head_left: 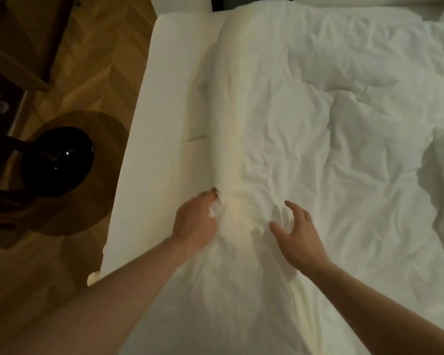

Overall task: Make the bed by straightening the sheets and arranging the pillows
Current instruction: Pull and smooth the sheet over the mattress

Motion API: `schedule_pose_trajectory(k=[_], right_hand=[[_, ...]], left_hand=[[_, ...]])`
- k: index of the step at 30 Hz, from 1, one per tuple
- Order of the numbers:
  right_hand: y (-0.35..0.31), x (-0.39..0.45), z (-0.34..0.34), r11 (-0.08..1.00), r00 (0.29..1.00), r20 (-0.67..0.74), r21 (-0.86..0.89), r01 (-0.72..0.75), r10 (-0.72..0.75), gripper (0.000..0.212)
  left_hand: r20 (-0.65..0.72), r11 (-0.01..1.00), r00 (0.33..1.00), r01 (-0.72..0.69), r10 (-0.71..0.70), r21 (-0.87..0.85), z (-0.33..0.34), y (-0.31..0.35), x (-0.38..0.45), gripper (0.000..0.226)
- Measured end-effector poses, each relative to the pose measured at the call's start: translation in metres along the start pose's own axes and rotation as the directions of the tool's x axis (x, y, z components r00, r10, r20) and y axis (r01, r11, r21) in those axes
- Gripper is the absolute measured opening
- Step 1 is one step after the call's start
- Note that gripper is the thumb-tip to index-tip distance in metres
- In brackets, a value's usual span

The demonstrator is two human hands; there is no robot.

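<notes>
The left hand [195, 224] pinches the duvet's [305, 129] rolled edge (running lengthwise up the bed); the right hand [299, 234] hovers, fingers spread, holding nothing.

A bedroom: a white-sheeted bed [318, 124] under both hands, herringbone wood floor [92, 60] and round side table [92, 175] to their left.

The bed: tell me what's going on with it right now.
A person is making it. Their left hand grips a bunch of the white duvet near the mattress edge. Their right hand hangs open just above the cover. The duvet is heavily wrinkled, so straightening isn't done.
</notes>
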State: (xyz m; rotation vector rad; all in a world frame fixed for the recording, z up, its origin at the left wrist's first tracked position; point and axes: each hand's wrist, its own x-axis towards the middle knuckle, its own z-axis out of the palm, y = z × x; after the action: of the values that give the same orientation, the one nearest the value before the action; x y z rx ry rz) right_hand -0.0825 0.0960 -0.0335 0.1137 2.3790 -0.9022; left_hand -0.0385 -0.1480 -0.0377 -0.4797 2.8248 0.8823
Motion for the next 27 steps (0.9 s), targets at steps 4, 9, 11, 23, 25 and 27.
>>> schedule_pose_trajectory(k=[4,9,11,23,25,27], right_hand=[[-0.012,0.011,-0.01,0.99,0.997,-0.068,0.139,-0.009,0.018,0.074],[-0.034,0.039,-0.015,0.988,0.995,-0.059,0.135,-0.075,0.084,0.08],[-0.038,0.051,-0.01,0.991,0.994,-0.068,0.106,-0.083,0.09,0.063],[-0.007,0.001,-0.022,0.922,0.915,0.399,0.374,-0.097,-0.066,0.062],[-0.002,-0.004,-0.031,0.904,0.898,0.438,0.397,-0.155,-0.038,0.058],[-0.003,-0.004,-0.036,0.895,0.909,0.415,0.416,-0.163,-0.028,0.05]], left_hand=[[0.347,0.947,0.906,-0.298,0.242,0.118,0.027,0.044,-0.035,0.044],[0.801,0.954,0.563,-0.3,0.203,-0.031,0.013,0.037,-0.008,0.047],[0.791,0.99,0.596,-0.095,0.141,-0.105,0.007,0.026,0.02,0.035],[0.697,0.494,0.673,0.706,-0.247,-0.507,-0.001,0.057,0.138,0.121],[0.7,0.477,0.689,0.687,-0.188,-0.548,0.01,0.088,0.138,0.111],[0.53,0.499,0.779,0.623,-0.334,-0.602,0.021,0.107,0.143,0.09]])
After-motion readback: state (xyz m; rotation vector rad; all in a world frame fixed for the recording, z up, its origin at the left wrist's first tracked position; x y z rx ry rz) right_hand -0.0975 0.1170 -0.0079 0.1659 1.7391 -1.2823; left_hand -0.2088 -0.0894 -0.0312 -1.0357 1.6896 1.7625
